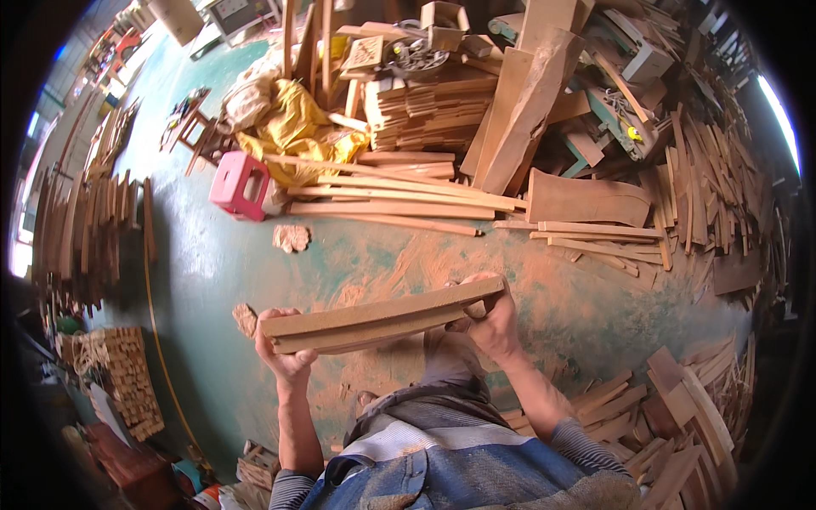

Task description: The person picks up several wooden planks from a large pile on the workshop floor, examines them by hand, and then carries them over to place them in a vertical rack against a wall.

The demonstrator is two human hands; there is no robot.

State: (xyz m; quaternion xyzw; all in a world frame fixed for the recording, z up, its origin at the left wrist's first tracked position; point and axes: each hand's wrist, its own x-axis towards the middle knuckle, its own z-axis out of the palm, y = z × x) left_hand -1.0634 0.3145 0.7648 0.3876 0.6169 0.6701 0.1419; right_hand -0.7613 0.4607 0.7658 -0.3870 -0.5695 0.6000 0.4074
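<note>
Both hands hold a short stack of wooden boards (382, 319) in front of my body, above the dusty floor. My left hand (284, 344) grips its left end, with the thumb at the near edge and the fingers at the far side. Around the right end, which sits slightly farther from me, closes my right hand (494, 322). The boards look roughly cut and lie flat against each other, with a stepped long edge; how many there are I cannot tell.
A pink plastic stool (240, 186) stands at the upper left, beside yellow sacking (296, 124). Long wooden strips (401, 208) lie across the floor ahead. Scrap wood is heaped at the right (714, 185) and lower right (676, 408). Stacked wood blocks (127, 382) stand at the lower left.
</note>
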